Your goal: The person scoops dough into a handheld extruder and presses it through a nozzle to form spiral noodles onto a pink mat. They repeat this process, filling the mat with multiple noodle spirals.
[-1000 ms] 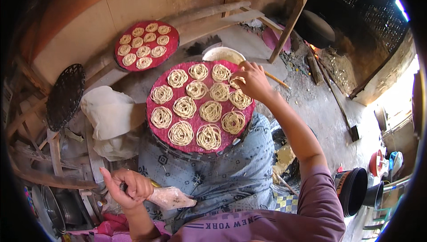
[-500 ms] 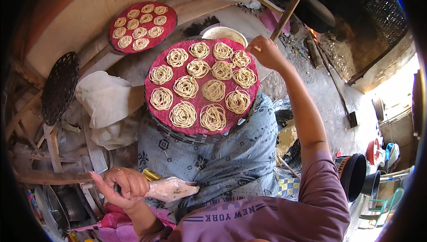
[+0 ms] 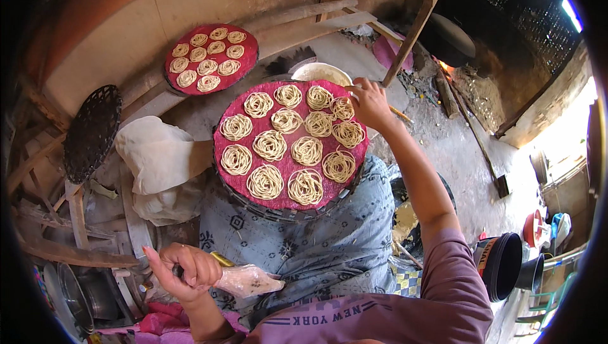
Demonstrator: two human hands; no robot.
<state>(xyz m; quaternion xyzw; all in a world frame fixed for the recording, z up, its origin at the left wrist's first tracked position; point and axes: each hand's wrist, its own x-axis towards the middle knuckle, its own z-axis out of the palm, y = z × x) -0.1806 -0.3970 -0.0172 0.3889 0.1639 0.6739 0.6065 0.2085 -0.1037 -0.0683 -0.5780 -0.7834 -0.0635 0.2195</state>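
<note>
A round tray (image 3: 284, 162) lined with red cloth rests on my lap, bearing several coiled nests of pale dough strands (image 3: 270, 145). At its far right rim, my right hand (image 3: 372, 107) has its fingers bent and pinched beside a smaller nest (image 3: 342, 108); what they hold is too small to make out. Low on the left, my left hand (image 3: 188, 270) is closed around the end of a clear plastic piping bag (image 3: 248, 281), thumb sticking out. The bag lies across my lap with its narrow end pointing right. A gold-coloured metal tube (image 3: 221, 258) shows just behind that hand.
Another red-lined tray of nests (image 3: 212, 59) sits on planks at the far left. A woven tray (image 3: 92, 132), a white cloth (image 3: 155, 154) and a pale basin (image 3: 322, 73) stand around. A fire (image 3: 446, 67) burns at the far right; a dark bucket (image 3: 498, 267) stands right.
My right hand has lowered its fingers toward the nest at the rim. The view has shifted, so the trays appear lower. My left hand keeps hold of the piping bag.
</note>
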